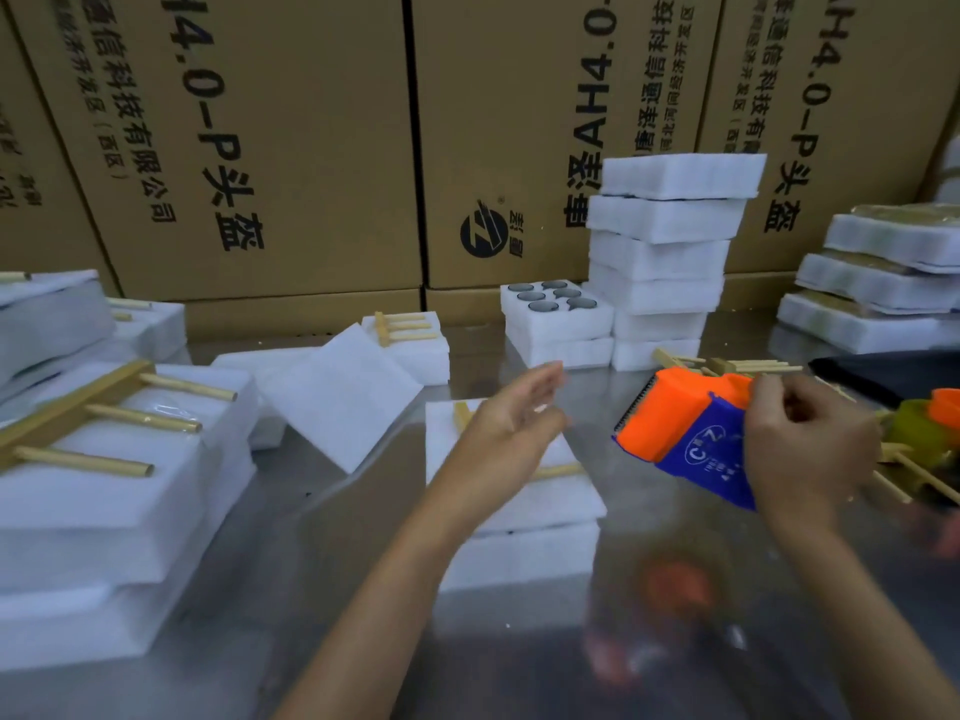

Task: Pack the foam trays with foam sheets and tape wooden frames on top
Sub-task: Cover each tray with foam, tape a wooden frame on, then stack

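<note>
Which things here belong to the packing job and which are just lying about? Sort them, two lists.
Job: foam tray with wooden frame under the left hand; tape dispenser gripped by the right hand; loose foam sheet; open tray of round holes.
Lying about: cardboard boxes; tall foam stack.

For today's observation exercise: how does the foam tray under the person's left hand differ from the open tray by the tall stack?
The foam tray under the left hand is covered by a white sheet with a wooden frame on top; the open tray shows round pockets holding dark items. The covered tray lies near the person; the open one sits farther back beside the tall stack. Both are white foam blocks, stacked two high.
</note>
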A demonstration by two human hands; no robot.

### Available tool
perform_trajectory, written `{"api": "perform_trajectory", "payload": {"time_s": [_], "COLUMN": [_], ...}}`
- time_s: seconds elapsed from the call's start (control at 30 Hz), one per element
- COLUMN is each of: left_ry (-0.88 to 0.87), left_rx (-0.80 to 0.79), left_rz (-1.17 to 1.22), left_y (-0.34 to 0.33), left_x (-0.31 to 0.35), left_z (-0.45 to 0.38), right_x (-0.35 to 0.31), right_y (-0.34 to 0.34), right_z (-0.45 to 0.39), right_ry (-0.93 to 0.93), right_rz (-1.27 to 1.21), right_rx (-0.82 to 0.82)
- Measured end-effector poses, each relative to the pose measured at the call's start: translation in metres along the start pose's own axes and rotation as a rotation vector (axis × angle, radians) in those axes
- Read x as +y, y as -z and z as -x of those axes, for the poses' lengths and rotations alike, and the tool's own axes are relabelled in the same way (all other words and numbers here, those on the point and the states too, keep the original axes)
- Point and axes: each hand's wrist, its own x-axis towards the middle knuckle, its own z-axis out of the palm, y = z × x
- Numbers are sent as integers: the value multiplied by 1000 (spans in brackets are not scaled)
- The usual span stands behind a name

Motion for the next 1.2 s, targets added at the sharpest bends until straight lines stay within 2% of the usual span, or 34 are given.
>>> {"api": "perform_trajectory", "payload": {"time_s": [0.03, 0.1, 0.27, 0.37, 0.5, 0.6, 0.7, 0.8, 0.87, 0.97, 1.07, 1.2], "left_ry": [14, 29, 66, 136, 267, 347, 365, 404, 446, 468, 460, 461], "left_rx": [-81, -146, -20, -8, 30, 95, 148, 147, 122, 103, 98, 117], "left_rz": [16, 71, 174, 251, 319, 381, 290, 279, 288, 319, 348, 339], "left_y": [-10, -24, -22, -14, -9, -9, -15, -31, -41, -51, -52, -53], "left_x": [6, 15, 30, 32, 34, 37, 38, 35, 31, 23, 20, 18], "left_z": [4, 11, 19, 15, 5, -5, -17, -25, -27, -32, -38, -44], "right_x": [-7, -20, -36, -42, -49, -53, -42, -19, 0, 16, 17, 20], "right_y": [5, 14, 27, 27, 15, 1, -13, -22, -27, -28, -25, -26], "right_z": [-2, -5, -8, -8, -18, -32, -45, -49, -47, -48, -40, -29], "right_ry": [9, 30, 42, 34, 15, -92, -288, -468, -513, -549, -701, -570], "right_rz": [-35, -61, -147, -196, -182, -112, -31, -38, 17, 75, -118, -81], "right_rx": [-12, -37, -111, -171, -345, -528, -715, -869, -965, -1011, -1050, -1050]}}
